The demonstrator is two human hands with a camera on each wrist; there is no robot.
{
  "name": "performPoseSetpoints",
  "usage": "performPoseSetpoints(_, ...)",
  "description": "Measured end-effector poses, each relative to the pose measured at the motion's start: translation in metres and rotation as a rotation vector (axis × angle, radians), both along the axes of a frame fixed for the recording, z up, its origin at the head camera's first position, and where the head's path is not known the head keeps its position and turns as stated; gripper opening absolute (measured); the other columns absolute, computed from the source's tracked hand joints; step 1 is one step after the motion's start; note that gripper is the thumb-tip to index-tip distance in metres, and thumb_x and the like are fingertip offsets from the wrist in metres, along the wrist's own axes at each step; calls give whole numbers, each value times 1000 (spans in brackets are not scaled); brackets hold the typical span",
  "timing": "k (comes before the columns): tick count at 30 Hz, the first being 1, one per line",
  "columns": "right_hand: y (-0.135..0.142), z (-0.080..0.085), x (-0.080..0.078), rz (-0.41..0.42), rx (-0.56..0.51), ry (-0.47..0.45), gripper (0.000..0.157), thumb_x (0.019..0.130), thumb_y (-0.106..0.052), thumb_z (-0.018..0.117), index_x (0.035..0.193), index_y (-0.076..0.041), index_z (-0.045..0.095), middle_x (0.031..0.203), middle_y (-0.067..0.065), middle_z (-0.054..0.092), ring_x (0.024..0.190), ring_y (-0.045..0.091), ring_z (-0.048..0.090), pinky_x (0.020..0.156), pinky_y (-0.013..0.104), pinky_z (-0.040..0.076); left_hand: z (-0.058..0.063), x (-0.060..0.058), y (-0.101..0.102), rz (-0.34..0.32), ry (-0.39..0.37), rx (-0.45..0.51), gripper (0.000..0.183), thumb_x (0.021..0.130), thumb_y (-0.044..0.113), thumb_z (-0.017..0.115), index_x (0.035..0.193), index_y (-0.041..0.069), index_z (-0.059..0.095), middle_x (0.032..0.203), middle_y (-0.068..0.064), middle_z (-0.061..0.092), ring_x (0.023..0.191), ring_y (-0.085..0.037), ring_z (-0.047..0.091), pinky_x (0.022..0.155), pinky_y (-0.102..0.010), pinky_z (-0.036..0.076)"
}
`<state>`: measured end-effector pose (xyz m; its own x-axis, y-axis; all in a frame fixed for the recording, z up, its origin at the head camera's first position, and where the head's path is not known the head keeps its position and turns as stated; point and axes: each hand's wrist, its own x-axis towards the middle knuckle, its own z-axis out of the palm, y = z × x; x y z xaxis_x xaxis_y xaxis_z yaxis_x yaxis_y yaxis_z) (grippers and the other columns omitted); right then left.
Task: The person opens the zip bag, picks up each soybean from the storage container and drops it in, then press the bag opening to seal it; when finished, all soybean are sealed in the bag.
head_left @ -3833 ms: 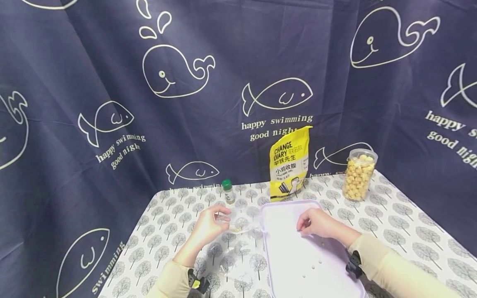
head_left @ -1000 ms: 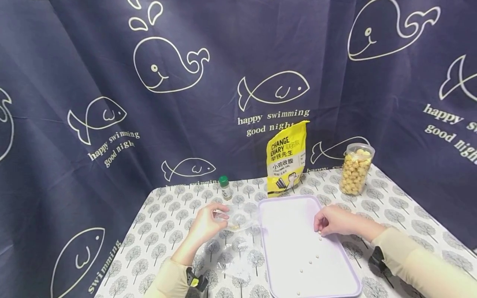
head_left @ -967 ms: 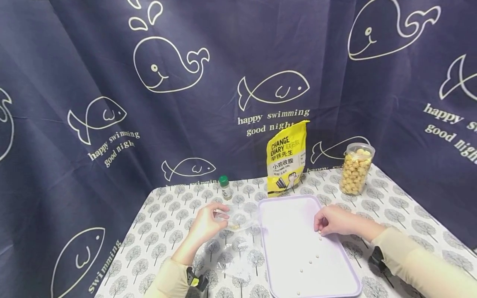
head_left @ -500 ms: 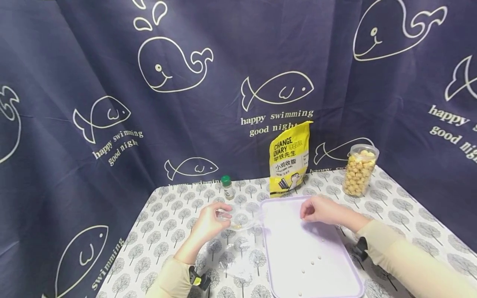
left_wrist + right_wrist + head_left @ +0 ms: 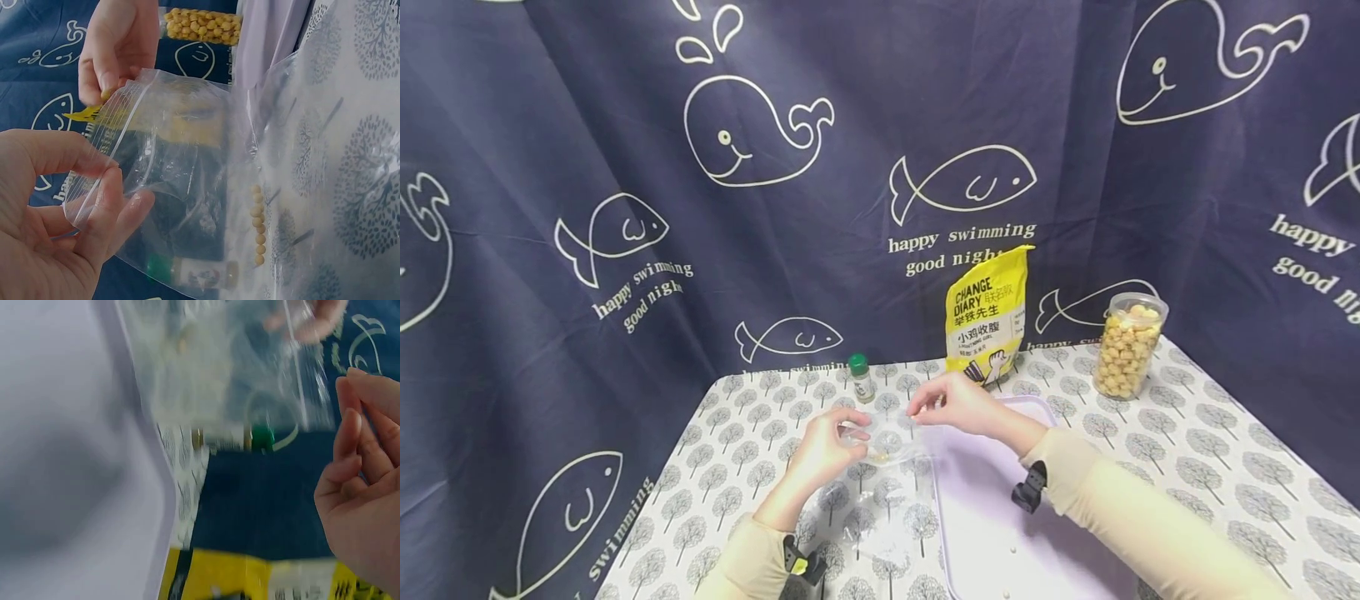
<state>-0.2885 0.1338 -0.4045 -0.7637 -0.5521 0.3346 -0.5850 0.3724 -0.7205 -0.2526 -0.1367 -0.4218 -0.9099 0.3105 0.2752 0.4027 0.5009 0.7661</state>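
Observation:
My left hand (image 5: 823,450) pinches the open edge of a clear zip bag (image 5: 181,125), curled around the strip in the left wrist view. At the bottom of the bag several small round beige beans (image 5: 257,222) lie in a row. My right hand (image 5: 962,406) is at the far side of the bag's mouth, thumb and fingertips together. A small yellowish round bean (image 5: 107,94) shows between those fingertips, partly hidden. Below my right forearm is the pale lilac tray (image 5: 992,492), with loose beans (image 5: 1012,550) near its front; the sleeve covers part of it.
Behind the tray stands a yellow snack pouch (image 5: 988,321). A clear jar of yellow puffed snacks (image 5: 1127,346) is at the back right. Beyond the bag is a small green-capped bottle (image 5: 861,379). Another piece of clear plastic (image 5: 876,533) lies before the bag.
My right hand has gone from the tray's right side, over the tray, leftward to the bag's mouth. The left hand keeps its hold on the bag. The head view has shifted slightly.

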Motion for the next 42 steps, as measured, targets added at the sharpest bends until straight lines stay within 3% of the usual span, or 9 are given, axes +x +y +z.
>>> performPoseSetpoints(4, -14, -5, -1, 54, -4, -3, 8, 85, -9, 80, 92, -10, 79, 91, -5, 76, 78, 10, 64, 74, 30, 55, 0, 0, 3, -11, 3, -1, 37, 72, -4, 69, 109, -1, 71, 109, -19, 71, 88, -22, 73, 68, -26, 58)
performPoseSetpoints(11, -10, -9, 1, 41, -28, -38, 12, 86, -8, 77, 99, -8, 79, 98, -2, 76, 86, 12, 68, 81, 33, 58, -1, -1, 6, -27, 6, -4, 37, 72, -5, 69, 108, -1, 71, 108, -18, 72, 87, -22, 74, 66, -26, 59)
performPoseSetpoints(16, 18, -12, 5, -22, -117, -144, 20, 90, -9, 76, 108, 0, 75, 110, 9, 75, 103, 25, 70, 92, 37, 57, -2, -3, 6, -29, 3, 2, 36, 72, -5, 68, 107, 1, 72, 108, -14, 72, 88, -21, 74, 67, -26, 59)
performPoseSetpoints(18, 36, -14, 7, -37, -97, -192, 21, 90, -12, 76, 108, -2, 75, 112, 9, 74, 105, 25, 69, 94, 36, 56, -1, -3, 5, -26, -3, 6, 36, 72, -5, 68, 107, 2, 71, 109, -13, 72, 88, -21, 74, 69, -26, 59)
performPoseSetpoints(24, 93, -33, 20, 37, 80, -201, 17, 89, -10, 75, 105, -8, 75, 102, 1, 74, 93, 18, 69, 88, 31, 56, 0, -2, 4, -13, 2, 11, 37, 71, -5, 68, 107, 0, 71, 110, -14, 71, 89, -23, 74, 71, -27, 59)
performPoseSetpoints(28, 127, -48, 32, 63, 77, -210, 17, 88, -4, 74, 104, 0, 73, 97, 8, 74, 86, 19, 70, 83, 30, 58, -2, -2, 3, -24, -3, 30, 36, 71, -7, 67, 106, 0, 71, 113, -15, 71, 90, -25, 74, 72, -27, 60)
performPoseSetpoints(31, 147, -58, 39, 17, 83, -199, 16, 86, -4, 76, 102, -1, 73, 94, 7, 74, 82, 17, 70, 77, 28, 58, -3, -2, 1, -23, -10, 39, 37, 72, -8, 67, 108, 0, 71, 116, -14, 70, 92, -25, 74, 70, -27, 60)
performPoseSetpoints(36, 162, -70, 48, -16, 104, -157, 16, 81, -4, 79, 96, -6, 75, 89, 4, 74, 78, 15, 69, 72, 28, 59, -6, -1, -3, -11, -14, 32, 38, 72, -8, 66, 110, -2, 71, 115, -13, 71, 92, -24, 74, 67, -26, 59)
performPoseSetpoints(42, 157, -76, 55, -15, 166, -156, 18, 75, -6, 84, 90, -12, 75, 81, -5, 70, 73, 8, 65, 68, 26, 58, -9, -1, -3, -3, -8, 1, 38, 71, -5, 68, 108, 2, 72, 113, -13, 71, 89, -21, 74, 62, -27, 57)
